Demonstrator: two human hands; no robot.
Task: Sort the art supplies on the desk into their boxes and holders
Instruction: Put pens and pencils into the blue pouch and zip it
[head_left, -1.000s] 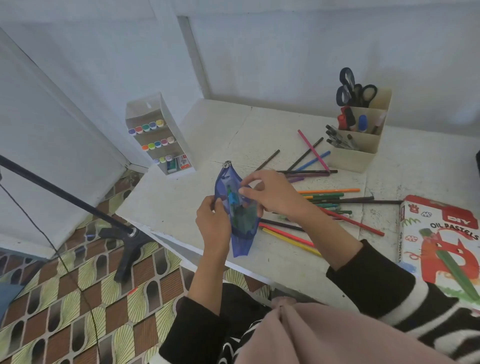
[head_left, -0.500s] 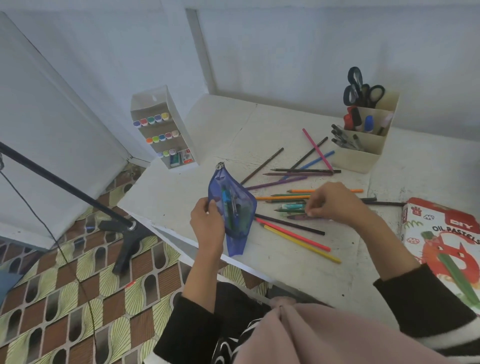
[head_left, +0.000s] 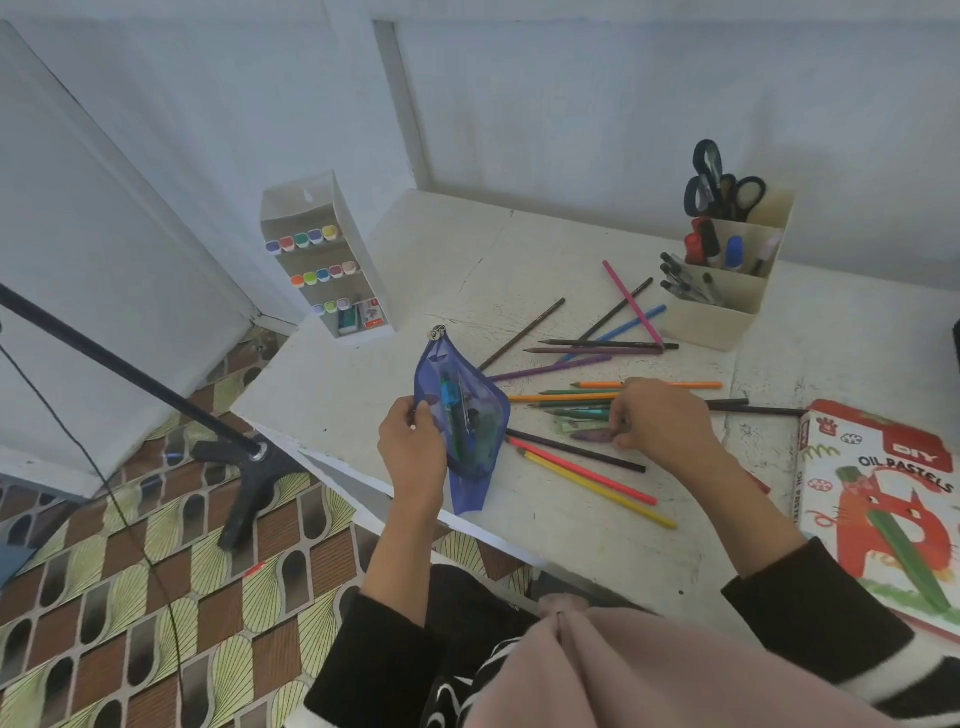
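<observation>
Several coloured pencils (head_left: 600, 490) lie loose around my right hand (head_left: 662, 421), which pinches a purple stub (head_left: 595, 434); my left hand (head_left: 413, 447) grips the blue pouch (head_left: 467, 410) just beside, where the stub should go next.

Back left: the desk (head_left: 467, 249) lies bare between the marker rack (head_left: 332, 270) and the cream holder (head_left: 727, 317) (scissors stick up from its rear slot).
Centre: loose pencils (head_left: 587, 470) fan out and cross, with the right hand (head_left: 665, 421) curled on them.
Right edge: filled by the oil pastels box (head_left: 883, 519).
Front left: the left hand (head_left: 410, 447) holds the blue pouch (head_left: 467, 415) upright.
Front strip: bare surface lies along the near edge.
</observation>
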